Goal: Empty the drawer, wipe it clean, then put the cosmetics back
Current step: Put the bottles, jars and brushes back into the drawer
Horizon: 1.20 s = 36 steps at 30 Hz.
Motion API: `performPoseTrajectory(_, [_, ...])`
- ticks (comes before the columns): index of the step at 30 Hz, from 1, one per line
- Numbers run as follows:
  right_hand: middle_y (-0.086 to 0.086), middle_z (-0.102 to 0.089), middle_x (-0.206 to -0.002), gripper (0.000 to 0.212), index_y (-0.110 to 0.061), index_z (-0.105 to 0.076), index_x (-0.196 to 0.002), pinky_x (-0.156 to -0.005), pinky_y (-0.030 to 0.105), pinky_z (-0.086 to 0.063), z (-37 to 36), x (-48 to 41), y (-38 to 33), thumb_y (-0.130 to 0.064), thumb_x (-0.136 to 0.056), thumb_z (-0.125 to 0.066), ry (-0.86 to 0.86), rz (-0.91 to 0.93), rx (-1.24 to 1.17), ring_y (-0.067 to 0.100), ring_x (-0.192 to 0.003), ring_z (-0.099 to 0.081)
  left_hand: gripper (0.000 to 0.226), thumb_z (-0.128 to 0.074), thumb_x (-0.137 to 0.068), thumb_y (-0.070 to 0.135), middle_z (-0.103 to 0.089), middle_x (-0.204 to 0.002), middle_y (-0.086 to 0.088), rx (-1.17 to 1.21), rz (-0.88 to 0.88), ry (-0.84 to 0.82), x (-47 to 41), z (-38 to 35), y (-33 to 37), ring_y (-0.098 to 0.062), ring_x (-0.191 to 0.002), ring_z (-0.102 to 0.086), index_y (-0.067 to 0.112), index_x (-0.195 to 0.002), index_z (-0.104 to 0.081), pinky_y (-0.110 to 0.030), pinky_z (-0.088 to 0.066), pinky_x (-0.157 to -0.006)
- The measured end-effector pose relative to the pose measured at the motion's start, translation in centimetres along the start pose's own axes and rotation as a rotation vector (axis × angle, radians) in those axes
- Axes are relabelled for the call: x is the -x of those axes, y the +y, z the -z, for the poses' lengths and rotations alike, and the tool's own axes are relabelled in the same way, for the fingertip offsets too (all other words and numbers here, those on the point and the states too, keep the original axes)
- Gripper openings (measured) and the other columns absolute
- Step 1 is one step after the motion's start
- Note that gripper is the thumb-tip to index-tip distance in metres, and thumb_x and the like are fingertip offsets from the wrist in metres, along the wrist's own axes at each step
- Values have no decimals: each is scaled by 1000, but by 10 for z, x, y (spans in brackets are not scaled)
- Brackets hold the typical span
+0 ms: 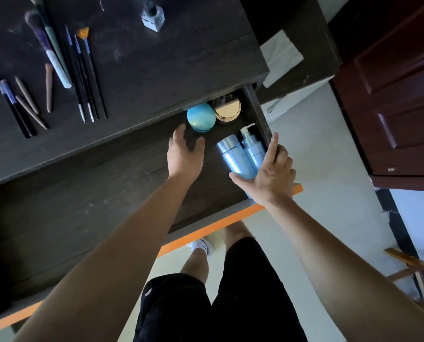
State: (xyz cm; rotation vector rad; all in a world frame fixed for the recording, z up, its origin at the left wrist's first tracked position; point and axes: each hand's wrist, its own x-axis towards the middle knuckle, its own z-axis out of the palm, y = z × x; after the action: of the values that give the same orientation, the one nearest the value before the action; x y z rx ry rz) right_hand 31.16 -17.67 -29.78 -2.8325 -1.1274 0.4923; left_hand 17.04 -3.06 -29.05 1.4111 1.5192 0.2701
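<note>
At the right end of the open drawer (132,183), your right hand (271,174) is the one at work. It grips the two blue bottles (247,156) near their bases, with the thumb curled round their left side, the other fingers down the right, and the index finger straight along the drawer's right wall. The bottles lie side by side and touching, their long axes running from your palm toward the back of the drawer, necks away from you. One has a plain blue cap, the other a white pump. Both are glossy pale blue, with lettering too small to read.

Your left hand (185,151) is over the bare drawer floor and holds nothing, its fingers relaxed and thumb spread. I cannot tell whether it touches the wood. Its fingertips lie just short of the round blue jar (201,117), which sits against the gold-lidded compact (228,109) at the back. Whether the bottles are coming out or going in cannot be told.
</note>
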Motion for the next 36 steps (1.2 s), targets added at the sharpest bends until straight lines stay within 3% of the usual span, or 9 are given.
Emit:
performPoseTrajectory(6, [15, 3, -163, 129, -23, 5, -156, -117, 54, -20, 12, 2, -11, -90, -64, -55, 19, 29, -109, 37, -148, -11, 52, -58, -94, 29, -45, -143, -2, -252, -335, 26, 39, 59, -1, -18, -132, -43, 18, -143, -43, -36, -39, -109])
performPoseTrajectory(10, [15, 6, -163, 103, -18, -3, -158, -118, 55, -21, 38, -26, -51, -64, -85, -59, 157, 148, -296, 35, -149, -8, 51, -59, -94, 27, -44, -145, -4, -316, -484, 147, 28, 100, 13, -21, -133, -41, 16, -141, -45, -35, -37, -107])
performPoseTrajectory(14, [16, -6, -162, 86, -16, -16, -156, -115, 48, -33, 65, -79, -107, -48, -91, -62, 254, 302, -441, 33, -148, -16, 52, -61, -92, 25, -43, -145, -6, -262, -482, 280, -7, 129, 27, -23, -134, -41, 13, -140, -47, -38, -40, -106])
performPoseTrajectory(17, [12, -11, -163, 81, -21, -17, -156, -113, 44, -36, 73, -120, -146, -47, -92, -60, 173, 380, -445, 29, -149, -17, 53, -62, -91, 24, -43, -145, -6, -260, -488, 331, -39, 143, 39, -23, -134, -41, 13, -141, -46, -39, -41, -105])
performPoseTrajectory(23, [15, -34, -152, 82, -19, -30, -154, -115, 40, -32, 77, -193, -217, -48, -86, -67, 35, 719, -435, 30, -141, -32, 54, -60, -89, 23, -44, -143, -12, -294, -535, 364, -115, 156, 81, -24, -135, -40, 9, -139, -46, -19, -27, -109])
performPoseTrajectory(27, [5, -54, -139, 39, -29, -63, -130, -95, 45, -49, 69, -218, -220, -35, -92, -61, 172, 935, -267, 28, -111, -58, 56, -58, -86, 27, -44, -141, -10, -311, -566, 348, -156, 148, 118, -25, -131, -44, 13, -140, -46, -34, -40, -106])
performPoseTrajectory(29, [2, -62, -131, 24, -28, -73, -116, -88, 38, -53, 68, -228, -204, -26, -95, -60, 307, 914, -298, 26, -101, -62, 59, -59, -86, 29, -43, -142, -7, -335, -586, 333, -173, 139, 136, -25, -130, -45, 16, -141, -44, -36, -43, -103])
performPoseTrajectory(32, [1, -66, -125, 20, -27, -75, -110, -87, 31, -51, 77, -243, -165, -23, -97, -60, 444, 772, -362, 25, -102, -64, 66, -61, -87, 35, -38, -149, -4, -386, -587, 291, -196, 124, 159, -23, -136, -38, 20, -147, -38, -37, -39, -105])
performPoseTrajectory(36, [3, -67, -120, 19, -22, -77, -108, -92, 28, -48, 85, -252, -127, -24, -97, -62, 468, 661, -390, 23, -106, -64, 66, -61, -90, 36, -24, -159, -2, -499, -522, 193, -222, 109, 169, -24, -142, -29, 28, -149, -34, -44, -38, -109])
